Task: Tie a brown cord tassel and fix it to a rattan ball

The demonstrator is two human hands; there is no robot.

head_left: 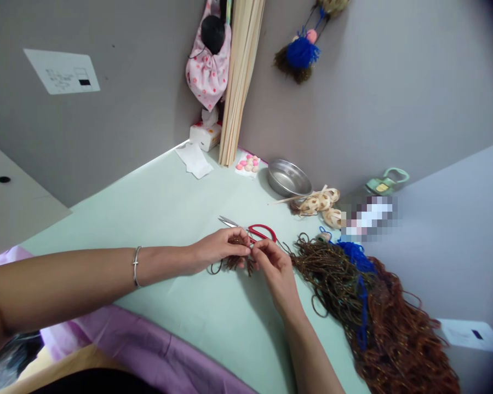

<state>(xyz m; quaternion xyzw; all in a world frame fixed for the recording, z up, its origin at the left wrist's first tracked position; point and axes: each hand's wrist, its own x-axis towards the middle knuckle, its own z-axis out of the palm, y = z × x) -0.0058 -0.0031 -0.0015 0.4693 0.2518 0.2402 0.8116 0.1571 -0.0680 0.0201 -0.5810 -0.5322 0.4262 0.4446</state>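
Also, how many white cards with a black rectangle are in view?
2. One card is high on the left wall; the other card is at lower right, beyond the rust-brown yarn. Others could be hidden.

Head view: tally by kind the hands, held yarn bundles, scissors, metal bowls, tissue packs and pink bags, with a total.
Left hand and right hand: 2
Held yarn bundle: 1
Scissors: 1
Metal bowl: 1
Tissue pack: 1
Pink bag: 1
Total: 7
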